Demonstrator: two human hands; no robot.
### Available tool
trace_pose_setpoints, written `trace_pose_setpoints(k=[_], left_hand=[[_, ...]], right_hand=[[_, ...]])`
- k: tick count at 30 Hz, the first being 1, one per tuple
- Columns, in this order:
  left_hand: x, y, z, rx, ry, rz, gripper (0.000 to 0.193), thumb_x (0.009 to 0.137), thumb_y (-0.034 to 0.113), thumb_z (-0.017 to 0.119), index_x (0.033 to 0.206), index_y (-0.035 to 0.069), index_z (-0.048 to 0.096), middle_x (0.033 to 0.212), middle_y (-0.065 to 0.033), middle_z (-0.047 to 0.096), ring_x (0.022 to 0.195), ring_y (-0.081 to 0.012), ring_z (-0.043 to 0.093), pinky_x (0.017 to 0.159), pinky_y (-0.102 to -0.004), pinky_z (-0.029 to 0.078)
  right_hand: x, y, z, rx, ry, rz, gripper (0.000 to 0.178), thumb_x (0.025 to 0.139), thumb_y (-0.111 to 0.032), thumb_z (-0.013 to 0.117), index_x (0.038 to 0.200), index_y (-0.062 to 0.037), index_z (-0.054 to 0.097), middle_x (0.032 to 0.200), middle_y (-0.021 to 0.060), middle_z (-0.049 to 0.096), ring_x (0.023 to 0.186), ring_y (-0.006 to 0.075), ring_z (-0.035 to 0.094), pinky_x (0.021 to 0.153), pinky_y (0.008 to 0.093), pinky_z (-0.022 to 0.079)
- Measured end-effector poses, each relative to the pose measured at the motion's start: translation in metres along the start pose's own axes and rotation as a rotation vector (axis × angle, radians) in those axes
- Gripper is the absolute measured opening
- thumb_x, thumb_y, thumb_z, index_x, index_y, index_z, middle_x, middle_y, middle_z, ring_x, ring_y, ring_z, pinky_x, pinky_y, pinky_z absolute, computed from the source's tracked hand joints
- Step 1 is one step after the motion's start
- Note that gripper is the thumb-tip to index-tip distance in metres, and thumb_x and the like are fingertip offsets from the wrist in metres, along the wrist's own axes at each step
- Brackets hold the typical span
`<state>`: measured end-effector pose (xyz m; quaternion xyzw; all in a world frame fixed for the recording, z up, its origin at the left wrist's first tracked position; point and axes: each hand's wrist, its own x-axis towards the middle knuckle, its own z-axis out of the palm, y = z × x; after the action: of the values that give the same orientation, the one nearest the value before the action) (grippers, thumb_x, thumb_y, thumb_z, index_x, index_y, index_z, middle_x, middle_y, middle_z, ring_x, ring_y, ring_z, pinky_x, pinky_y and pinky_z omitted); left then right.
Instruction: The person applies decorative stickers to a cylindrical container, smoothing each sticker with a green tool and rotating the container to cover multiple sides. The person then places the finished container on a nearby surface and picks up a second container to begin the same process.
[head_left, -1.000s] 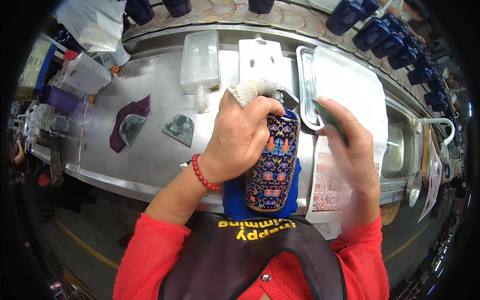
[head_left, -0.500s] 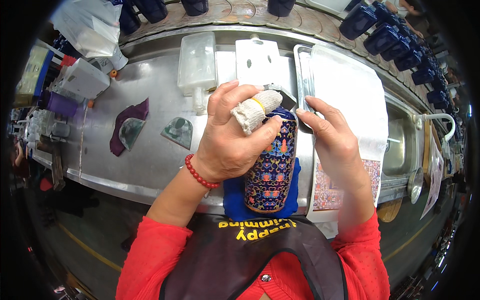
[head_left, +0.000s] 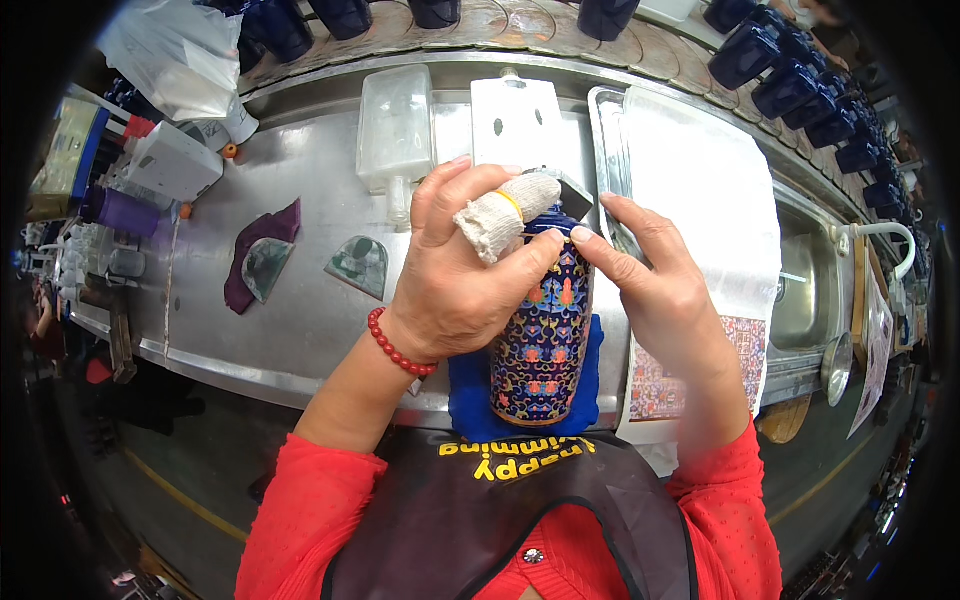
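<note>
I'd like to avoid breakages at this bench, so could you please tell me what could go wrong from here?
1. The patterned vase stands on a blue pad close to the metal table's front edge; a slip might send it off.
2. The left hand has a cloth-wrapped finger on the vase, which may weaken its grip.
3. The right hand touches only with its fingertips, so it steadies little.

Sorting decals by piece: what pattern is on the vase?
Dark blue vase with red and multicolour floral motifs; head view.
</note>
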<state>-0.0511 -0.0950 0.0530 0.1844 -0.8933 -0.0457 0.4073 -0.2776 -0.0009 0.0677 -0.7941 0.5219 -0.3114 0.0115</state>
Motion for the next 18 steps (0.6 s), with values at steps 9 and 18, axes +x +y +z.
trace_pose_setpoints(k=[9,18], left_hand=[[-0.001,-0.005,0.004,-0.209,0.111,-0.142,0.032,0.076,-0.006,0.063,0.103,0.007,0.074,0.119,-0.0184,0.068,0.123,-0.0391,0.053,0.105,-0.0472,0.045],[-0.003,-0.008,0.005,-0.306,0.118,-0.225,0.026,0.082,-0.004,0.061,0.102,0.006,0.073,0.112,-0.0178,0.068,0.116,-0.039,0.055,0.103,-0.0461,0.045]], right_hand=[[0.012,-0.006,-0.003,-0.018,-0.023,-0.051,0.052,0.076,0.005,0.068,0.126,-0.0113,0.072,0.132,0.0225,0.061,0.115,0.0406,0.063,0.095,0.0456,0.055],[0.015,-0.002,-0.003,0.012,0.004,-0.046,0.047,0.077,0.005,0.069,0.121,-0.0108,0.074,0.129,0.0208,0.063,0.115,0.0392,0.064,0.095,0.0448,0.055]])
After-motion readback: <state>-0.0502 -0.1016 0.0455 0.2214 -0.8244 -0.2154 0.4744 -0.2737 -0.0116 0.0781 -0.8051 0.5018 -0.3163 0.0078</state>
